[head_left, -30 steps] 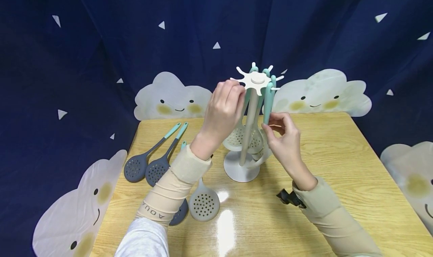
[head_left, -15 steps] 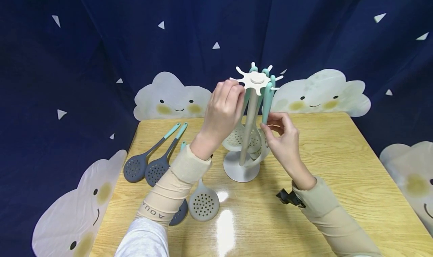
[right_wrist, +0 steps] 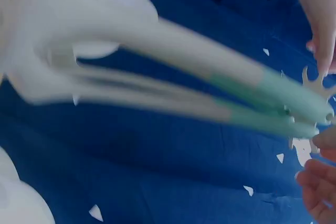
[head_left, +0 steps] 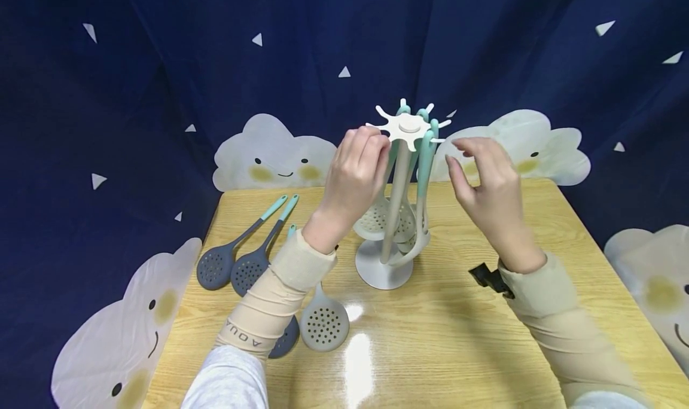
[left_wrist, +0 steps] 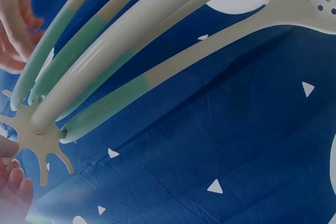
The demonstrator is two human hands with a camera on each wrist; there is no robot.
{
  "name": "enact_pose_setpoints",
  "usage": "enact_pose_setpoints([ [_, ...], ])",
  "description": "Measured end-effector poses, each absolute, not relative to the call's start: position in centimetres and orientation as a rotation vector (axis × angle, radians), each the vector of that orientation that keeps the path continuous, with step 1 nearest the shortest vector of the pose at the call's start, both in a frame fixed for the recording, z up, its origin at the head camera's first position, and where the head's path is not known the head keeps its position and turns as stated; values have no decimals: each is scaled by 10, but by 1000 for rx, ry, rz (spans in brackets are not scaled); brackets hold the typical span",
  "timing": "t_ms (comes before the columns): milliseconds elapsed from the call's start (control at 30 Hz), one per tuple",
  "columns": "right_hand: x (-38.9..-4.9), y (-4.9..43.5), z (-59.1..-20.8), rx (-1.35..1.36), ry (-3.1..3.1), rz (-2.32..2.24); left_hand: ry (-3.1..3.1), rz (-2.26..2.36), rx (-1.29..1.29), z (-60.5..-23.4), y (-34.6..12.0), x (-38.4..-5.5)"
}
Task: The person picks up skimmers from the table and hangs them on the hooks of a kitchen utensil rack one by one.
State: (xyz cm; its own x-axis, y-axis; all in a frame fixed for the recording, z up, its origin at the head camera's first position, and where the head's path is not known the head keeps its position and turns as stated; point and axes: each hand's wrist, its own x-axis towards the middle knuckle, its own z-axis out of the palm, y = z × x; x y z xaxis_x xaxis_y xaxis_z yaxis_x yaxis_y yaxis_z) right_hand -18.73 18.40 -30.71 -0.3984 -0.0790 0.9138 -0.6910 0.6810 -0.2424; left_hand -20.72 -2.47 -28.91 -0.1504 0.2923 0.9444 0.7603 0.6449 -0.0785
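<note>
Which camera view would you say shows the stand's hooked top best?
Head view: the hooked top shows nearly whole, from above. Left wrist: its underside, partly hidden. Right wrist: only pieces near the right edge.

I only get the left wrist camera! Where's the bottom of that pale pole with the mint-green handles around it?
Observer: It ends in a round white base, which stands on the light wood-grain table.
Child: Any more spoons lying about?
Observer: Yes, four perforated skimmers, three dark grey and one pale beige, lie on the table to the left of the white spoke-topped rack in the head view.
Child: My picture chops the right hand at the edge. Is it holding anything?
Observer: No, the bare right hand is beside the rack, thumb and fingers apart with nothing between them.
</note>
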Motion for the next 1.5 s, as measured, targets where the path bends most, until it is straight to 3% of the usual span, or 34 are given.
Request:
enact_pose_setpoints([
  [600,-222,194,-272,818,-1797,372,-1733,-505,-856,-289,-25,-207],
  [1133,-217,194,-264,861,-1830,317,-1766,-488,-834,-292,-27,-202],
  [1500,-215,195,-260,894,-1865,316,-1842,-632,-799,-320,-49,-213],
])
